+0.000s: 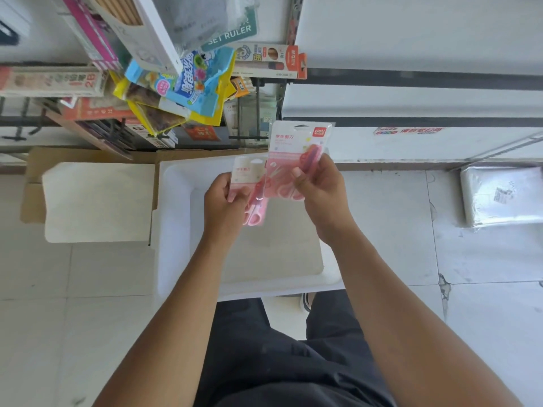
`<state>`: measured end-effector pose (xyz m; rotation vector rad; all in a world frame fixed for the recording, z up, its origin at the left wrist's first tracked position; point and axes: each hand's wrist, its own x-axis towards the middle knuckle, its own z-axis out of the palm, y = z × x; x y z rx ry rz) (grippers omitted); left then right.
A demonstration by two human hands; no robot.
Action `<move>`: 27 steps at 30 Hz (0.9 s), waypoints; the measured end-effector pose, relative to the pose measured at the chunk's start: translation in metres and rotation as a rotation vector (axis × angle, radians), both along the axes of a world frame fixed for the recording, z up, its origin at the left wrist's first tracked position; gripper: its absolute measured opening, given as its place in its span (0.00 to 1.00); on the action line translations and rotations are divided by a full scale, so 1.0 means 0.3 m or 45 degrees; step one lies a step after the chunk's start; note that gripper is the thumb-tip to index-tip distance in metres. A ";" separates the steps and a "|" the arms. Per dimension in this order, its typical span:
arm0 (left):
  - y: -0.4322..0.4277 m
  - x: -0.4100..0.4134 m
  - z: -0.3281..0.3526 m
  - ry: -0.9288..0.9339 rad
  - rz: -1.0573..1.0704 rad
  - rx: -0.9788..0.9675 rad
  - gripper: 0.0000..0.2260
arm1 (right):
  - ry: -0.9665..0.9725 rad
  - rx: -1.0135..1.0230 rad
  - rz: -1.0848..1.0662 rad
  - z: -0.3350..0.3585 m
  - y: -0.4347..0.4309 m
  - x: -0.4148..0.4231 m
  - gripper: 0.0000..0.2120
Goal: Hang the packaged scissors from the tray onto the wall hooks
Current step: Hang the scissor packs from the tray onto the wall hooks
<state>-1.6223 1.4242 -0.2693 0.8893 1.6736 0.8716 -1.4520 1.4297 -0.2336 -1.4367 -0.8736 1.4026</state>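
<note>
Nearest are the two forearms, reaching out over a white tray [176, 230] on the floor. The left hand [224, 198] pinches a pink pack [249, 183] of scissors by its left edge, thumb in front and fingers behind. The right hand [318, 186] pinches a second pack [293, 148], held higher and just right of the first, thumb pressed on its lower face; the two packs overlap slightly between the grips.

Below both grips the tray floor looks bare — no other packs show in it, so these two may well be the last, though the arms cover part of it. Neither pack is on a hook yet; both are off the tray and held up in front of the wall display. What is left, as I judge it, is to find a free hook and thread each pack's top slot onto it.

Beyond the grips, up and to the left, hang crowded stationery packets [188, 83] on dark hooks [258, 113]. Whether any pink scissors already hang there I cannot tell — the packets overlap and the upper rows are cut off. The print on the packs is too blurred to read fully.
</note>
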 end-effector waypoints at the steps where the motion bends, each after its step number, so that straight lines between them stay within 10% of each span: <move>1: -0.001 0.002 0.025 -0.022 -0.001 0.017 0.13 | -0.008 0.007 -0.008 0.020 -0.003 0.002 0.15; 27: -0.142 0.062 0.830 -0.348 -0.075 0.494 0.12 | -0.061 0.397 -0.142 0.800 -0.273 0.101 0.12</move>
